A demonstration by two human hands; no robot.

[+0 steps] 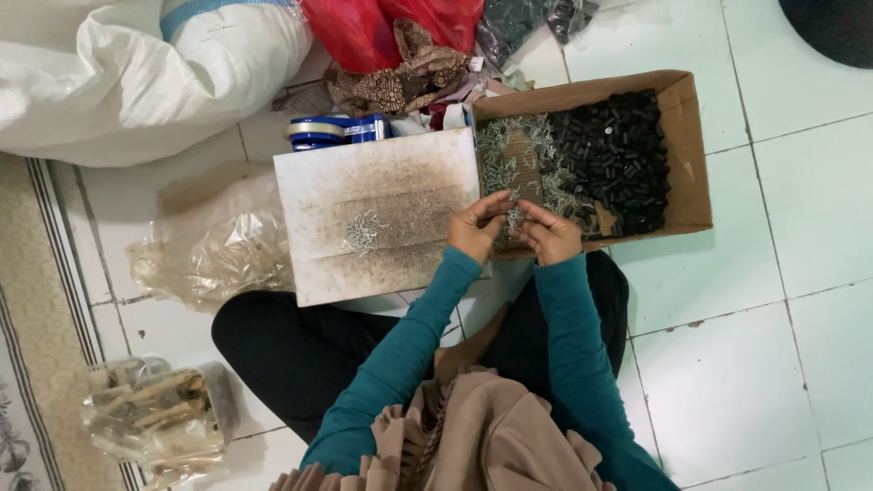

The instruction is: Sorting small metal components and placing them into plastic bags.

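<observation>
cardboard box (691, 145): matt brown, rough | black tubes (618, 155): dull plastic look | small springs (518, 150): shiny metal wire | white board (377, 214): smudged, matt | floor tiles (782, 300): glossy, smooth | sack (136, 73) far left: woven white plastic | sleeves (409, 345): teal cloth

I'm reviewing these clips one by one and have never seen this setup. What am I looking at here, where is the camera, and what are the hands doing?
There is no machine: a person sits on a tiled floor, and the one camera is worn on their head, looking down. The left hand and right hand meet at the edge of a cardboard box, pinching a few small silvery metal bits; exactly how they are gripped is too small to tell. The box holds a heap of silvery bits and a pile of small black tubes. To the left lies a stained board with a small cluster of silvery bits.
</observation>
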